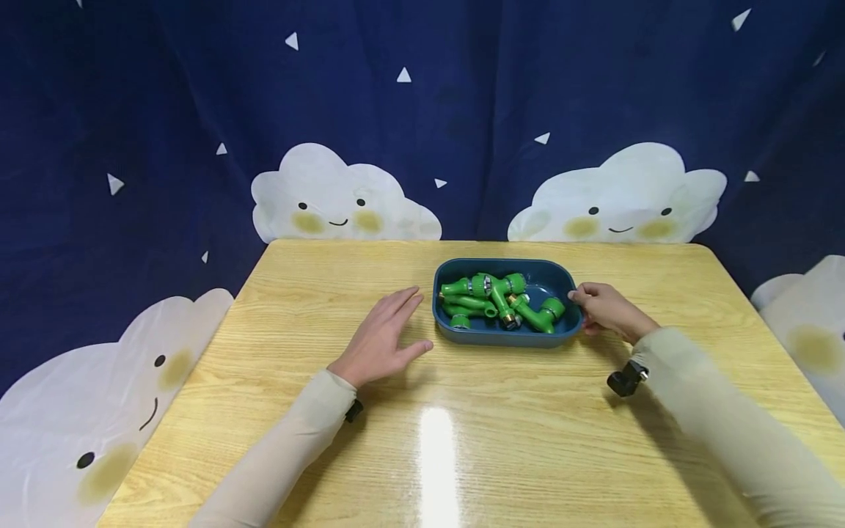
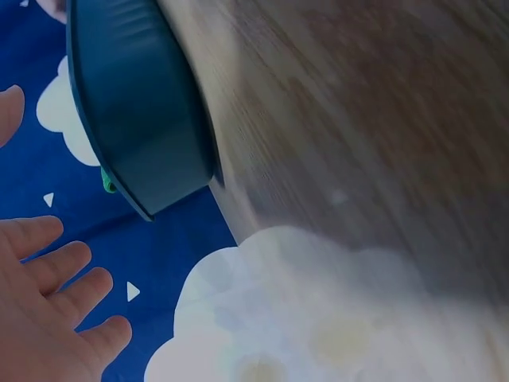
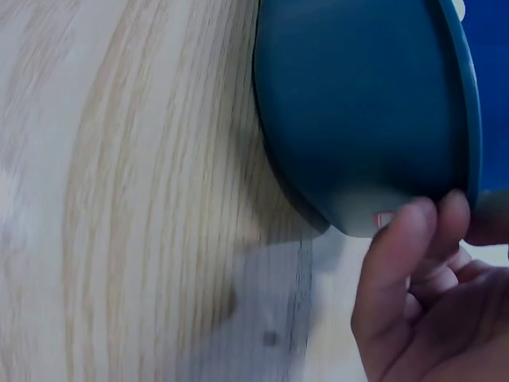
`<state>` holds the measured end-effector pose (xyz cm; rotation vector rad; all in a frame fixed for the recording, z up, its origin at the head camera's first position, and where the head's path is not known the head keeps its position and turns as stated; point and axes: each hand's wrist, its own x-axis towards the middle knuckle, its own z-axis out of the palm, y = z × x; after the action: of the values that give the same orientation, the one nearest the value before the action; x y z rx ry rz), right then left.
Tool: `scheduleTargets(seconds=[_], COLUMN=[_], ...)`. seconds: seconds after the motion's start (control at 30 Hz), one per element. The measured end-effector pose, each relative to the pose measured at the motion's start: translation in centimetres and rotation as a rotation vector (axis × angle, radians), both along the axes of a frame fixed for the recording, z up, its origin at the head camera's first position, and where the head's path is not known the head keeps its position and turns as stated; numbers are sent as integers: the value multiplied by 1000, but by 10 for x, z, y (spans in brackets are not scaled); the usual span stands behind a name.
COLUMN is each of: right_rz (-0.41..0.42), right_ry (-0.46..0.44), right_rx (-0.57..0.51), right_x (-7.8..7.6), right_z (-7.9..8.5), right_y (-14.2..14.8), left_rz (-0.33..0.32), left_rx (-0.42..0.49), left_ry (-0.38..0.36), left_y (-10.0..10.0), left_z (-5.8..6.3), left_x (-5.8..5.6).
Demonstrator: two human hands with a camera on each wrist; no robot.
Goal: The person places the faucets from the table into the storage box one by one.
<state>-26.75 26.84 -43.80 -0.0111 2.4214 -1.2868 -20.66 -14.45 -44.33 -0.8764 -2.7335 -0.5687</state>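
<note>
A dark teal oval-ended tub (image 1: 502,337) stands toward the back of the table, holding several green pipe-like fittings (image 1: 488,286) with metal collars. My right hand (image 1: 610,312) pinches the tub's right end at the rim, thumb on top and fingers curled below. In the right wrist view those fingers (image 3: 406,239) press against the outer wall beside a small red-edged label (image 3: 384,220). Off the tub's left end, my left hand (image 1: 386,337) hovers with fingers spread and thumb apart, holding nothing. The left wrist view shows its open fingers (image 2: 71,278) apart from the tub.
The light wood table (image 1: 317,293) extends around the tub on every side. Behind it hangs a dark blue curtain (image 1: 462,110) printed with smiling clouds. Both wrists carry small black cameras; the right one (image 1: 627,378) sits under the sleeve cuff.
</note>
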Motion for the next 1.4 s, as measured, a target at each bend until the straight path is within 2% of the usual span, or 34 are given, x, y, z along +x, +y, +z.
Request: scheduleTargets(seconds=[0.3,0.53,0.8,0.97,1.23,1.4], right_rz=[-80,-102,-110,-121,-139,-134], right_ry=[67,41,42,42,-7,-23], right_rx=[14,-20,-22,-47,-109,-132], right_x=[-4,-16,-29,-35,-42,-49], right_z=[-5,-5,-3,-2,-5,-6], right_y=[-7,-8,-7,-11,-6,-5], left_rz=[2,14,35,30,17,23], left_rx=[10,-2,23,37,26,22], left_ry=[-20,-34,-47,-23,-65,-62], left_y=[-2,-1,-2,-2,2,3], left_z=[-2,-1,-6,-7,-10,-11], left_x=[0,-1,-2,-3,-2,-3])
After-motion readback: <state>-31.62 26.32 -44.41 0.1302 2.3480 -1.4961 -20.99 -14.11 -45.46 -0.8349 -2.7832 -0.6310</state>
